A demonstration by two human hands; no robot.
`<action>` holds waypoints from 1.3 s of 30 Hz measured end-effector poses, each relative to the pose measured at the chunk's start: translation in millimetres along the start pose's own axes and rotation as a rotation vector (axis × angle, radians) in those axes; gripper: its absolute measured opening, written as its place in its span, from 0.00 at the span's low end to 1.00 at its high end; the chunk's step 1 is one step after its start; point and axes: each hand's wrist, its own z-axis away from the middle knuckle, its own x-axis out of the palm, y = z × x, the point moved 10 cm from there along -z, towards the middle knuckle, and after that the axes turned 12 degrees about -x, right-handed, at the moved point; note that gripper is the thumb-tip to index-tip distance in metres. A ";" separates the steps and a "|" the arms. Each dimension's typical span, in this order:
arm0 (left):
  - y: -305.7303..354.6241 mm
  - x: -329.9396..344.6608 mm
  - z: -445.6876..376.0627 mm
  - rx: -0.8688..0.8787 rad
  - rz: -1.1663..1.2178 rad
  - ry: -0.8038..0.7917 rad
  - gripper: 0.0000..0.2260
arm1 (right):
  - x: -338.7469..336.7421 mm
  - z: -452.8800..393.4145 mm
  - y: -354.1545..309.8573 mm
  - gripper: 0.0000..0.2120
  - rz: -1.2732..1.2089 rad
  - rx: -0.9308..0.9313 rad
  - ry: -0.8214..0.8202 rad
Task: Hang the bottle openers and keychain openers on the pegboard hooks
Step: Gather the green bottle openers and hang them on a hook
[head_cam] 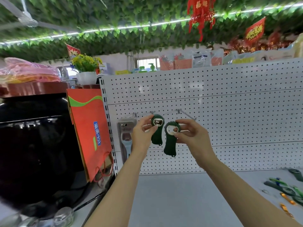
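Note:
Two dark green bottle openers are held up in front of the white pegboard (229,99). My left hand (142,135) pinches the head of one green opener (157,130), which sits just below a metal hook (153,112). My right hand (190,134) pinches the metal-ringed head of the second green opener (171,140), which hangs down to the right of the first. Another long hook (186,115) sticks out above my right hand. More openers and keychain openers (287,189), green and orange, lie on the shelf at the lower right.
A packaged blue-handled tool (126,136) hangs on the leftmost hook. A red paper bag (89,128) leans at the shelf's left end beside a large black jar (32,145). The grey shelf surface (180,202) runs below the pegboard. Glass jars (64,217) stand at the bottom left.

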 end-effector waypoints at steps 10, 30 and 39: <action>-12.9 6.2 -18.9 0.033 -0.122 0.041 0.17 | 8.6 -13.3 11.5 0.15 0.000 -0.022 -0.016; 33.8 1.1 20.0 0.458 -0.733 -0.169 0.28 | 41.1 -34.9 39.4 0.15 0.009 -0.066 0.044; 12.7 12.7 -4.8 0.353 -0.798 -0.185 0.22 | 40.4 -47.4 74.8 0.14 0.060 -0.018 0.081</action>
